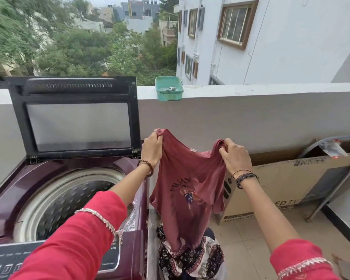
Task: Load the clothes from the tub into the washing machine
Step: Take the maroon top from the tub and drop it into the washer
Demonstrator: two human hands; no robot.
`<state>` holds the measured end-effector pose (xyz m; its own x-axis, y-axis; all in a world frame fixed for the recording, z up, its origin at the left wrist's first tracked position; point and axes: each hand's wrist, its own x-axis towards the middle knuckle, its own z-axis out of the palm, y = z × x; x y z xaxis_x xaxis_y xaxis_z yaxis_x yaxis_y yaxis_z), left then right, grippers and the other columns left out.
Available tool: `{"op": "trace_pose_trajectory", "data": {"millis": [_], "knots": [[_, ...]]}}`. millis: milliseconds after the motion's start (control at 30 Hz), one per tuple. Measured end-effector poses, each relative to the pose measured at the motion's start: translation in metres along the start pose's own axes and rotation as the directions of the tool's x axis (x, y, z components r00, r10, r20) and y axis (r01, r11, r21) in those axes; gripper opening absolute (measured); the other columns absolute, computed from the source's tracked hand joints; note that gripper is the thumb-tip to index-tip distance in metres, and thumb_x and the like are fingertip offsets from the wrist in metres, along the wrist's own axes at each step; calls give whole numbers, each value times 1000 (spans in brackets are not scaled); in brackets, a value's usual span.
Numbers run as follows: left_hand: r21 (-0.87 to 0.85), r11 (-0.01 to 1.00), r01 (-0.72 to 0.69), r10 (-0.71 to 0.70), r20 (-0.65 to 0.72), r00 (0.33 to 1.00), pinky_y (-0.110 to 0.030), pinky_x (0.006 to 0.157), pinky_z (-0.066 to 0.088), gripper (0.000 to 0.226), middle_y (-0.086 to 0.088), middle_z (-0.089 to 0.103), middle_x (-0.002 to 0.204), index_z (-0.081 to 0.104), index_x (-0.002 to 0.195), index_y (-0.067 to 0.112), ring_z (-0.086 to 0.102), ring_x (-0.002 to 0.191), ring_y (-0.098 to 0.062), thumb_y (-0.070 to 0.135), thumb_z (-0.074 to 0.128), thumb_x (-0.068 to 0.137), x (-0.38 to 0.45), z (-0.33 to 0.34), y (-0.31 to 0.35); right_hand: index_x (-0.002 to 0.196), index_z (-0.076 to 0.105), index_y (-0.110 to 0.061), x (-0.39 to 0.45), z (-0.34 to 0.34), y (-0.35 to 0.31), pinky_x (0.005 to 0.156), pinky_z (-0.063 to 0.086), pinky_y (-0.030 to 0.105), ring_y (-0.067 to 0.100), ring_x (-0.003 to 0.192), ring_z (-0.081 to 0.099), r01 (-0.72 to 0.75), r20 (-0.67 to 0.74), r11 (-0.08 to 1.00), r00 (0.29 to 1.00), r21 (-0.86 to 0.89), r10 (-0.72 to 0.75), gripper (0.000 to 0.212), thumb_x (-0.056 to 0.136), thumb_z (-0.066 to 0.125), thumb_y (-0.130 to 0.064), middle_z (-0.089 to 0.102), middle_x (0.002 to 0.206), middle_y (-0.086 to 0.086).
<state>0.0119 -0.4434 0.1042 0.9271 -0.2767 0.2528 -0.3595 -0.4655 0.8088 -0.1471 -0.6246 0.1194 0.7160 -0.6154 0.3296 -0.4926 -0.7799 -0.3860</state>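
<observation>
Between your two raised hands, in the head view, hangs a faded red t-shirt [187,190], held up just right of the washing machine [55,199]. Your left hand [152,149] pinches one shoulder seam with fingers curled tight around bunched cloth, and your right hand [235,155] does the same at the other shoulder, so each grip is clamped on the shirt and the neckline sags between them. The hem trails down onto the heap of patterned clothes [190,257] below, which sits in what looks like the tub; its rim is mostly hidden, so you cannot see how much remains in it. The machine's lid [77,118] stands upright and open, and the drum [69,201] looks empty from this angle, which suggests the loading has barely begun. The shirt is light, limp cotton: it will drape, swing and fold on itself rather than keep any shape, and it is not slippery or fragile. Holding it at the shoulders works for carrying, though gathering it into one hand would likely keep the hem from dragging other pieces out or catching the machine's edge as you swing it left over the opening. Beyond, a green tray [169,88] rests on the parapet wall [251,91], and a cardboard box [275,188] leans nearby.
</observation>
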Motion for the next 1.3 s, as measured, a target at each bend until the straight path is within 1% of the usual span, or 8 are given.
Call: {"op": "trace_pose_trajectory", "data": {"millis": [167, 400, 667, 900, 967, 1100, 1233, 1300], "knots": [[96, 995, 3, -2, -6, 1000, -35, 67, 31, 34, -22, 64, 107, 53, 117, 7, 58, 97, -43, 21, 27, 101, 1, -3, 6, 65, 36, -13, 6, 4, -1, 60, 29, 35, 30, 69, 47, -82, 103, 961, 993, 266, 57, 30, 91, 50, -22, 46, 62, 8], [279, 960, 12, -62, 172, 983, -48, 95, 41, 30, -25, 49, 127, 47, 117, -5, 50, 112, -47, 5, 27, 97, 0, -11, 13, 54, 30, -21, 7, 8, -4, 53, 20, 29, 12, 55, 25, -324, 255, 697, 945, 640, 206, 39, 78, 59, -10, 29, 54, -4], [414, 910, 9, -88, 171, 981, -46, 86, 43, 29, -21, 48, 126, 45, 117, -3, 51, 108, -45, 5, 27, 95, 3, -17, 5, 66, 42, -19, 11, 1, -4, 48, 32, 19, 8, 51, 38, -367, 318, 557, 929, 745, 188, 39, 71, 76, 0, 43, 57, -2], [327, 933, 147, -217, 188, 958, -39, 93, 46, 34, -25, 64, 107, 45, 115, 3, 62, 97, -42, 21, 22, 96, 10, -26, -3, 75, 46, -15, 15, -11, -13, 49, 34, 24, 13, 61, 50, -320, 293, 891, 929, 321, 228, 41, 67, 83, -31, 57, 66, 0], [295, 944, 145, -217, 231, 948, -38, 93, 41, 33, -25, 56, 121, 44, 120, 0, 57, 108, -41, 16, 26, 97, 7, -25, -1, 76, 45, -17, 13, -10, -18, 46, 34, 23, 11, 53, 49, -398, 412, 803, 886, 443, 213, 40, 68, 83, -28, 58, 66, 1], [218, 962, 163, -212, 225, 951, -42, 95, 39, 31, -25, 42, 131, 44, 115, -7, 48, 113, -44, 7, 24, 96, 4, -21, -1, 87, 49, -21, 7, -11, -19, 45, 34, 16, 1, 39, 47, -609, 617, 439, 774, 660, 146, 28, 76, 76, -23, 69, 72, 1], [182, 968, 171, -214, 255, 943, -37, 92, 39, 32, -26, 54, 122, 43, 118, -1, 52, 112, -40, 16, 29, 96, 6, -26, -1, 88, 55, -20, 6, -13, -14, 64, 49, 24, 7, 56, 64, -616, 621, 292, 779, 732, 85, 14, 83, 67, -15, 71, 71, -1], [129, 976, 173, -204, 280, 938, -34, 79, 42, 31, -22, 58, 113, 47, 117, 2, 57, 101, -36, 17, 31, 96, 7, -26, -1, 87, 57, -18, 5, -13, -13, 68, 50, 24, 8, 58, 65, -558, 564, 361, 820, 747, 98, 16, 82, 67, -7, 70, 75, 1]]}}
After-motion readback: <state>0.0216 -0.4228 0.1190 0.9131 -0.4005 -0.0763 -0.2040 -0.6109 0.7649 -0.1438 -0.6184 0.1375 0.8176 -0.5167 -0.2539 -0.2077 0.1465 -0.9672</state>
